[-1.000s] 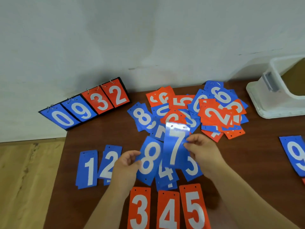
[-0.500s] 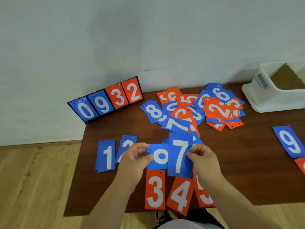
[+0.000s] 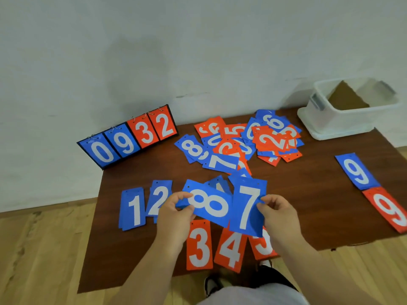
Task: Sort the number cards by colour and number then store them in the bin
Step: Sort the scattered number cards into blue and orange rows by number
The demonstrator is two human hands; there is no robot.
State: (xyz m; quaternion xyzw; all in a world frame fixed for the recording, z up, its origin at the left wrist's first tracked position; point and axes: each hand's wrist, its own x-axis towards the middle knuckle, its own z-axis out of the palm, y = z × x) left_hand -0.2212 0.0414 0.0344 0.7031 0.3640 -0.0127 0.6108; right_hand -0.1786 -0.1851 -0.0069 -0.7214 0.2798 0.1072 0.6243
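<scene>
1. Partly sorted: blue 1 (image 3: pixel 132 211), blue 2 (image 3: pixel 159 194) lay left; red 3 (image 3: pixel 199 245), red 4 (image 3: pixel 230 247), red 5 (image 3: pixel 262 246) sat by the near edge; blue 9 (image 3: pixel 356 170), red 9 (image 3: pixel 389 210) lay right
2. Left hand (image 3: pixel 176 214) pinched blue 8 (image 3: pixel 209 205) sideways in its fingers; right hand (image 3: pixel 278 214) pinched blue 7 (image 3: pixel 248 208), overlapping it
3. Outstanding: mixed heap (image 3: pixel 242 142) behind; bin (image 3: pixel 343 122), far right corner, showed no cards
4. Open bench (image 3: pixel 308 194) lay between right hand and blue 9

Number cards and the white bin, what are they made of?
The blue 7 card and blue 8 card look like thin, smooth plastic sheet, or maybe coated card: flat solid colour, clean edges and small punched holes at the top. The bin looks like moulded milky-white plastic, with a thick rim and grey handles. Its finish seems matte to slightly glossy.
</scene>
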